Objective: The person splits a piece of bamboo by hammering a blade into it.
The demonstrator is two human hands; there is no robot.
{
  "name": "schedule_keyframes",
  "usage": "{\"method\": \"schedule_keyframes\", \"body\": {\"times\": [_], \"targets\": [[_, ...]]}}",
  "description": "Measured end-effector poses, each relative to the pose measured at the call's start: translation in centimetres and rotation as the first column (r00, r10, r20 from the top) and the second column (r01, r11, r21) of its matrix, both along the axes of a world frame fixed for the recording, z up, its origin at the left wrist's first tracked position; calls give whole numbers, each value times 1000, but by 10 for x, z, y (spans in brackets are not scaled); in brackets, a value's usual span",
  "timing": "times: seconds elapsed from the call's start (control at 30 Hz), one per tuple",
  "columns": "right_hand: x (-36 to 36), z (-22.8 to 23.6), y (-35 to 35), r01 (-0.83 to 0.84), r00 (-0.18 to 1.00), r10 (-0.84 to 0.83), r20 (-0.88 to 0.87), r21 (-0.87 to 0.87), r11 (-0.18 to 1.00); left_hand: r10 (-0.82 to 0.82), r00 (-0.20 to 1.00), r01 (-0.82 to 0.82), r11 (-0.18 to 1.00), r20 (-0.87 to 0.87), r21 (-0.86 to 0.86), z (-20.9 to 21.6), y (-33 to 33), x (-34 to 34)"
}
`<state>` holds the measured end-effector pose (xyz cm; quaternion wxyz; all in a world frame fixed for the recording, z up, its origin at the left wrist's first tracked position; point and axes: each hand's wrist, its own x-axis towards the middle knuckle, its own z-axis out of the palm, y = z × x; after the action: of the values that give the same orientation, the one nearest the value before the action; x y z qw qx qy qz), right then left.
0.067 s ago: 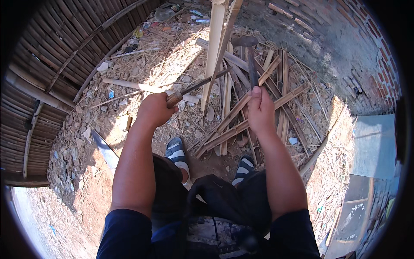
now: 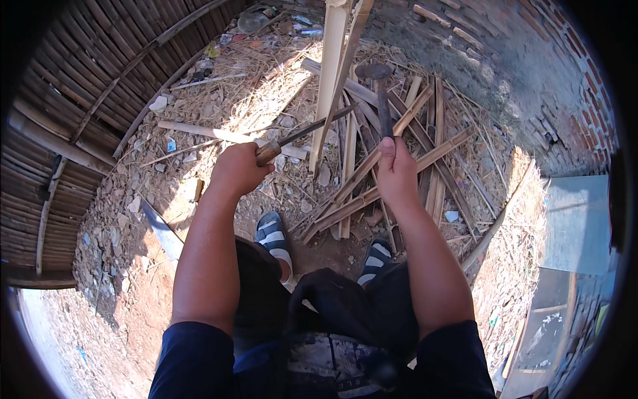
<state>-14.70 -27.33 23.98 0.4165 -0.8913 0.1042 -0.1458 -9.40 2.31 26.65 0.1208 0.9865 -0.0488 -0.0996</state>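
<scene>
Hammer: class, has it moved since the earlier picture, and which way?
Yes: the hammer in the right hand has shifted slightly toward the person and a little left, away from the wall.

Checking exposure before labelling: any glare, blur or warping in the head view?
Head view: sunlit ground at lower left is washed out; left hand and right hand look shaded but readable; slatted wall bends toward the black rim; hammer outline legible, slight motion blur can't be ruled out.
</scene>
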Motion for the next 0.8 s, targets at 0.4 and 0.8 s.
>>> {"method": "schedule_keyframes", "body": {"times": [0.4,0.8], "targets": [[8,-3,-11,-23,997,3,81,250,968,17,1000,-17,1000,-15,24,-1,4,3],[8,-10,-10,-29,999,32,-30,107,994,9,998,-5,997,-56,74,0,-2,5]]}}
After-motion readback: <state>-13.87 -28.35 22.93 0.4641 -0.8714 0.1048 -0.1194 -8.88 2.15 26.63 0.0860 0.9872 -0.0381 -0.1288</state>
